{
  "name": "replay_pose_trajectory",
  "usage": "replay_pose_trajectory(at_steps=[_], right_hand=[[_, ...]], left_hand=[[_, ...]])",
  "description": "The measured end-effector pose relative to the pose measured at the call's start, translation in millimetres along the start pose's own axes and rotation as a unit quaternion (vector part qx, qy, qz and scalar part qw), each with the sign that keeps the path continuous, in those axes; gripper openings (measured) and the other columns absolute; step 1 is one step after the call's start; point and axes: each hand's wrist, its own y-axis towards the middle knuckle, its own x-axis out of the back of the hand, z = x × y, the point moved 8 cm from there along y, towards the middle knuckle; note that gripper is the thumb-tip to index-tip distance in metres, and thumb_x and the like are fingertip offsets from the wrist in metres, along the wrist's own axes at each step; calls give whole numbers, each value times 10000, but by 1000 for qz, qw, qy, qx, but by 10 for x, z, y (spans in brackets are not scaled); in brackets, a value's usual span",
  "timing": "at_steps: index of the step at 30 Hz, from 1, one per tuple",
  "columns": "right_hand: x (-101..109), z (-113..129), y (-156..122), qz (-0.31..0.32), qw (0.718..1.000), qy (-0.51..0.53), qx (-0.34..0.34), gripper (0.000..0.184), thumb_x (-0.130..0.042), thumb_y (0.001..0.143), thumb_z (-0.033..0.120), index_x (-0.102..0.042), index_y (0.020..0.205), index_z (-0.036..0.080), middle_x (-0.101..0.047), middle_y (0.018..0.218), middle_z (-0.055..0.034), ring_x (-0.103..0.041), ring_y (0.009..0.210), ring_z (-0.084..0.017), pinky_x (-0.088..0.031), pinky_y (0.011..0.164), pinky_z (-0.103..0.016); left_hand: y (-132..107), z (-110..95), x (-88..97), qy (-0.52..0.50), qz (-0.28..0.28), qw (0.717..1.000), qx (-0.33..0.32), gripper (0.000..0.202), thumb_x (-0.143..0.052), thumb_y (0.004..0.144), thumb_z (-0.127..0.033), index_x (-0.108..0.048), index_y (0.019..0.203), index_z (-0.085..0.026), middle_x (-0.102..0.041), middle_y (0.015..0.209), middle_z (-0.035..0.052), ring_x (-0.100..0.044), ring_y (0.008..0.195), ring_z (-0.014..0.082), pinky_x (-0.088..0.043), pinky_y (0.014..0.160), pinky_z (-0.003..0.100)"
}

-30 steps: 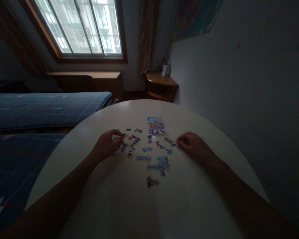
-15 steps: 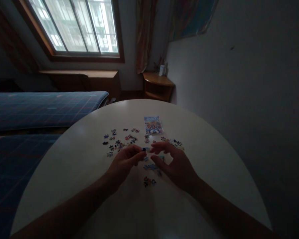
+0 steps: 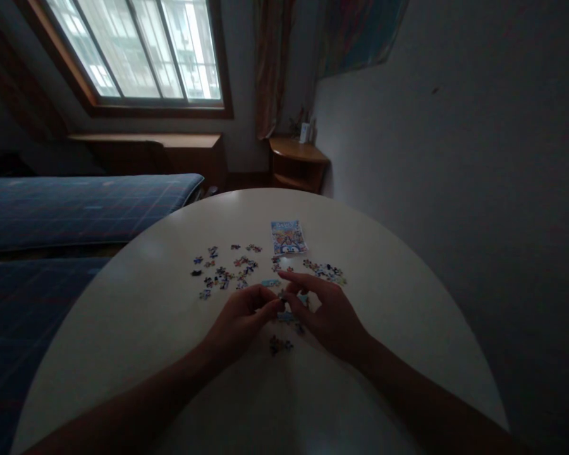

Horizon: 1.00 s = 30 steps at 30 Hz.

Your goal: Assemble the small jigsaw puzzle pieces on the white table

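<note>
Both hands meet over the middle of a round white table (image 3: 384, 354). My left hand (image 3: 241, 319) is curled, its fingertips pinched at a small puzzle piece (image 3: 281, 297). My right hand (image 3: 326, 313) faces it, thumb and fingers pinched at the same spot. Under them lies a joined light-blue puzzle section (image 3: 285, 316). Loose puzzle pieces (image 3: 222, 272) are scattered to the left, and a smaller cluster of loose pieces (image 3: 326, 270) lies to the right. A small group of joined pieces (image 3: 279, 345) sits nearer me. The puzzle's reference picture (image 3: 288, 237) lies beyond.
A bed with a blue checked cover (image 3: 76, 208) stands left of the table. A wooden corner shelf (image 3: 296, 161) and a window (image 3: 137, 54) are at the back. A grey wall (image 3: 455, 158) runs along the right side.
One second ago my hands were apart at the left and right piles of pieces. They have since come together at the centre, pinching a small piece between them.
</note>
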Motion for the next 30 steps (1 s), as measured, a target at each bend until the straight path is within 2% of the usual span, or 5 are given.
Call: replay_pose_trajectory(at_steps=[6, 13, 19, 24, 30], right_hand=[[7, -84, 6, -7, 999, 0, -31, 116, -612, 887, 219, -704, 956, 230, -745, 847, -5, -688, 781, -143, -527, 744, -278], [-9, -61, -8, 18, 1000, -4, -22, 215, -631, 857, 205, -694, 1060, 239, -760, 912, -16, -709, 843, -165, -540, 794, -309], [-18, -88, -4, 28, 999, -7, -23, 218, -621, 856, 206, -694, 1057, 251, -766, 905, -18, -715, 837, -173, -545, 794, -333], [-27, -106, -14, 45, 999, 1, -25, 210, -621, 853, 183, -702, 1038, 241, -762, 913, -13, -708, 843, -156, -537, 794, -304], [-59, -151, -20, 88, 995, 33, -36, 200, -688, 817, 199, -682, 1015, 228, -740, 867, -5, -688, 804, -145, -529, 763, -290]], left_hand=[[-3, -9, 18, 11, -7, 1000, 13, 321, -708, 771, -467, -647, 744, -153, -649, 670, 20, -562, 597, 124, -444, 576, 234], [5, -31, 47, 20, -13, 1000, 20, 361, -704, 758, -516, -669, 760, -157, -645, 652, 26, -562, 582, 132, -415, 532, 231], [8, -46, 25, 27, -4, 1000, 9, 356, -673, 789, -519, -682, 755, -166, -664, 669, 37, -585, 608, 147, -441, 559, 249], [24, 12, 68, 44, -25, 999, -1, 291, -669, 822, -461, -681, 804, -171, -663, 687, 24, -594, 629, 145, -460, 599, 252], [35, 13, 106, 90, -16, 995, -24, 239, -638, 855, -401, -686, 818, -169, -680, 733, 31, -606, 675, 150, -466, 654, 261]])
